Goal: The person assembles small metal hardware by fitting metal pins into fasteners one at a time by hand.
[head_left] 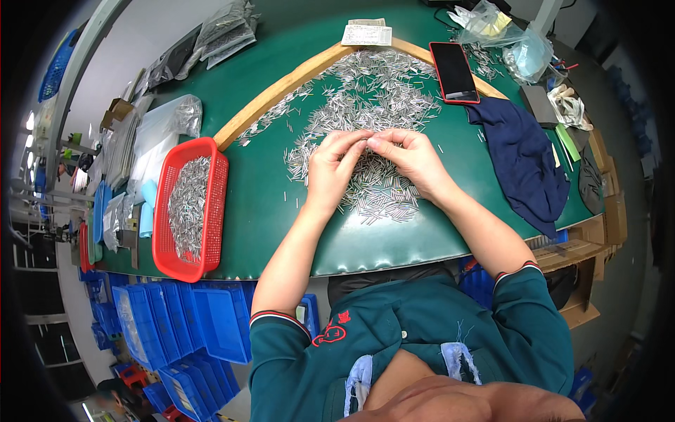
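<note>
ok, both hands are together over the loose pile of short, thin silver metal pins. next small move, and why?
I'd probably ease the right hand back slightly from the left hand. They come together tip to tip above the pins, and whatever sits between them is too small to make out; a slight gap might show it.
</note>
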Tool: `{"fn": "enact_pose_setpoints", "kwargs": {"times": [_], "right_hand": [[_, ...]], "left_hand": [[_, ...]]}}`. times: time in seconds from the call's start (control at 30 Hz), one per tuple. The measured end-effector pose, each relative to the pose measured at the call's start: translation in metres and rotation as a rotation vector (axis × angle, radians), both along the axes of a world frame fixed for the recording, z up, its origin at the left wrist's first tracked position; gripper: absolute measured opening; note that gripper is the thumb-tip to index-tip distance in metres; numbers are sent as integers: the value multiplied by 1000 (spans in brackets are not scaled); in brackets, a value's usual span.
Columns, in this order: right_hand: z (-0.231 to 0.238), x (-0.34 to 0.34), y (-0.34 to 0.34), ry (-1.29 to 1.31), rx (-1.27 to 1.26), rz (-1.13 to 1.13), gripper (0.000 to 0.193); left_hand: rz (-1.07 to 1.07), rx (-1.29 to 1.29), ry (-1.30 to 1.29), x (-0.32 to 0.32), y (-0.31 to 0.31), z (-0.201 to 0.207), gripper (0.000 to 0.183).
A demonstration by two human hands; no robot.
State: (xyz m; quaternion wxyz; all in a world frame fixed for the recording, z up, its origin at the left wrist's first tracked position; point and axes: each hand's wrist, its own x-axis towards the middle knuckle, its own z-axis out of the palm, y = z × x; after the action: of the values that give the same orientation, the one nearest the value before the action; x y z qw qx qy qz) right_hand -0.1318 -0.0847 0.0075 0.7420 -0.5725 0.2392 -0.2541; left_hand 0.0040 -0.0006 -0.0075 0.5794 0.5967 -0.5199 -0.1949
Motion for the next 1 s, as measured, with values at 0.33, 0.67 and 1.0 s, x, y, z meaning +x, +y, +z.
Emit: {"fn": "enact_pose_setpoints", "kwargs": {"times": [0.33, 0.67, 1.0], "right_hand": [[-8, -3, -16, 10, 371, 151, 19], [-5, -6, -20, -166, 772, 296, 18], [2, -6, -18, -146, 716, 200, 23]], "left_hand": [[42, 51, -392, -9, 3, 10, 25], [39, 73, -282, -3, 3, 7, 30], [103, 12, -247, -5, 2, 6, 59]]}}
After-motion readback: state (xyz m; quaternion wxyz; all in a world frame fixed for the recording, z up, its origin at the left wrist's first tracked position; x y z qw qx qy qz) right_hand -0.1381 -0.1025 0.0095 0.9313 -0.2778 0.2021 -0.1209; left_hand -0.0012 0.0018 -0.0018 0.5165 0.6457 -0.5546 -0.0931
